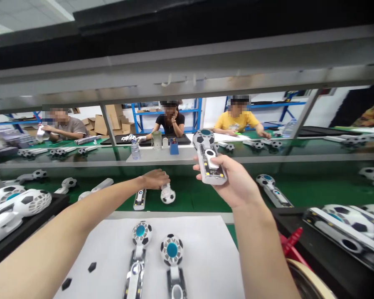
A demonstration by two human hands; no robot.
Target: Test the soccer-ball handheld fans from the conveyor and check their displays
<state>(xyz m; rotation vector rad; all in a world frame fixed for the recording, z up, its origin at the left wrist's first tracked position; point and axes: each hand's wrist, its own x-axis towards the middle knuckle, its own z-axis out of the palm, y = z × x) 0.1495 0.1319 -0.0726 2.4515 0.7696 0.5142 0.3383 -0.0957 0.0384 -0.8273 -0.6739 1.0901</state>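
Note:
My right hand [237,182] is raised over the green belt and closed round the handle of a football-patterned hand fan [207,160], its round head pointing away from me. My left hand [156,178] reaches out to the belt and grips the handle of another football fan [167,194] lying there. A loose white handle part [139,198] lies just left of it. Two more fans [139,257] [173,265] with teal centres lie on the white sheet [106,249] in front of me.
Black trays of fans stand at left [15,205] and right [345,228]. More fans lie along the green belt [314,187]. A metal rack beam [187,83] crosses above. Three people sit across the line. A tape roll [311,282] sits at lower right.

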